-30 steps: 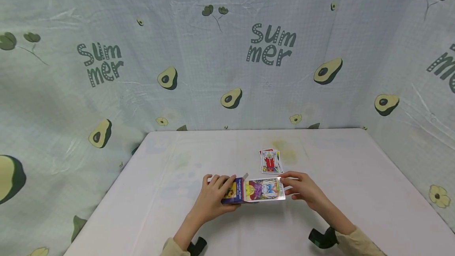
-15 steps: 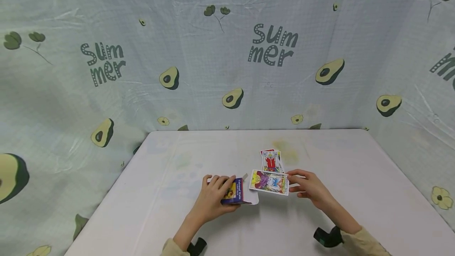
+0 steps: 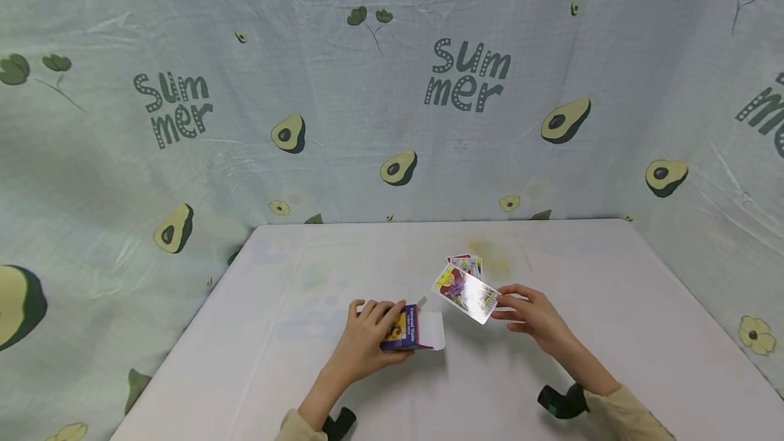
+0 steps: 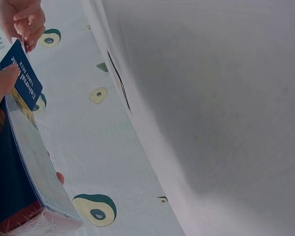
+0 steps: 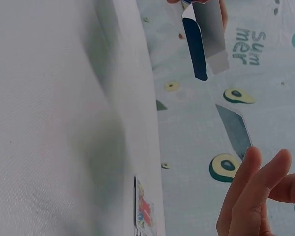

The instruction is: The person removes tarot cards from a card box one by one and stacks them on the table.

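Observation:
My left hand (image 3: 367, 339) grips a blue and yellow tarot card box (image 3: 401, 329), whose white flap stands open toward the right. In the left wrist view the box (image 4: 10, 167) lies along the left edge with the thumb on its printed end. My right hand (image 3: 531, 315) pinches a tarot card (image 3: 468, 292) by its right end, tilted with its picture side up and glare on part of it. In the right wrist view the card (image 5: 234, 129) juts from the fingertips. Beyond the held card, partly covered by it, a small pile of cards (image 3: 467, 264) lies on the table.
The white-covered table (image 3: 318, 271) stretches around both hands. A pale cloth (image 3: 343, 101) printed with avocados and "summer" lettering hangs behind and at the sides. Dark cameras (image 3: 560, 402) are strapped at the wrists.
The right hand has drawn the card rightward out past the box's flap, lifted it away and turned it at a slant before the pile. The left hand with the box has stayed put.

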A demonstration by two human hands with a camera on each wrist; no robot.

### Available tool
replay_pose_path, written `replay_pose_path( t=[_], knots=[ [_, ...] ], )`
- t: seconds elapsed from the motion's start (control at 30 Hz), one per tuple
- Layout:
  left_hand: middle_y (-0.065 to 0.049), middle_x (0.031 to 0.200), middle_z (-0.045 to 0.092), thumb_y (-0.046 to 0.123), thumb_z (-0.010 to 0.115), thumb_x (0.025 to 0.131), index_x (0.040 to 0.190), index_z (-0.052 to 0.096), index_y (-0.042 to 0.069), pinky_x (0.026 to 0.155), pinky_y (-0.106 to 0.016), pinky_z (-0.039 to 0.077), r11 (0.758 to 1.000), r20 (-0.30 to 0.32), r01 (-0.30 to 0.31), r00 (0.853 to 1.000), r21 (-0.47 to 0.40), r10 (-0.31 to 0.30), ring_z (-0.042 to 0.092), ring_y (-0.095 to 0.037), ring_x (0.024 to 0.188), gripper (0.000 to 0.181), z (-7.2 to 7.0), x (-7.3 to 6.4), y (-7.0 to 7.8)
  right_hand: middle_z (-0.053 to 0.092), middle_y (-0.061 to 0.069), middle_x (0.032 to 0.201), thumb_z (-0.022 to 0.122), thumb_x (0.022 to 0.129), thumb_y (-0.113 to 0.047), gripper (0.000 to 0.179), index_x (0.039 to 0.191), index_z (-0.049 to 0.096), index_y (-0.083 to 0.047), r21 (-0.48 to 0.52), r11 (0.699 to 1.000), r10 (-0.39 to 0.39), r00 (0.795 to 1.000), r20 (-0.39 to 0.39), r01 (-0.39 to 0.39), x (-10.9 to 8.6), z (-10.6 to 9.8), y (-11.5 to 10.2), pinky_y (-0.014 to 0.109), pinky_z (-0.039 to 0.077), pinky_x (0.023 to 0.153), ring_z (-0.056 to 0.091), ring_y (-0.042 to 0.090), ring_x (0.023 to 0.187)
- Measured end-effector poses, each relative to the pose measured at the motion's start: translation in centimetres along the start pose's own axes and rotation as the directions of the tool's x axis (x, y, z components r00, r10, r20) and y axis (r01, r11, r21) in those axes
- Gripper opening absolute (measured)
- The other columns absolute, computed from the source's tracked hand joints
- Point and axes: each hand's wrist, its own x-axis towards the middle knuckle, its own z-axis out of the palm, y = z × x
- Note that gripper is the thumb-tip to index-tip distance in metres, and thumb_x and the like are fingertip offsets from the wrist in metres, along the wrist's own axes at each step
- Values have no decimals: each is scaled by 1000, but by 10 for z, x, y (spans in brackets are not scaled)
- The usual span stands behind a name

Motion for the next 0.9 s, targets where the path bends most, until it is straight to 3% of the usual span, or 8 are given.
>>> replay_pose_path(
  t=[0.2,0.63,0.9],
  knots=[
    [1,105,57,49,76,59,126,49,17,87,-45,32,1000,4,0,1000,-4,0,52,-16,96,79,0,0,0,64,-6,88,55,87,-32,43,116,46,-1,50,999,17,1000,-26,-16,4,3,1,19,49,60,66,10,78],
    [1,106,57,48,77,58,127,49,17,86,-45,33,1000,-8,-18,1000,-15,18,52,-16,97,80,2,1,0,63,-5,87,46,92,-31,46,123,39,3,159,985,75,994,-78,-62,17,9,6,18,51,64,66,8,78],
    [1,106,57,48,76,59,127,48,17,86,-45,33,1000,-1,-16,1000,-13,16,52,-16,98,81,2,-1,0,63,-7,86,47,92,-25,48,126,35,7,273,959,89,995,-48,-73,22,13,7,16,50,66,65,4,78]
  ],
)
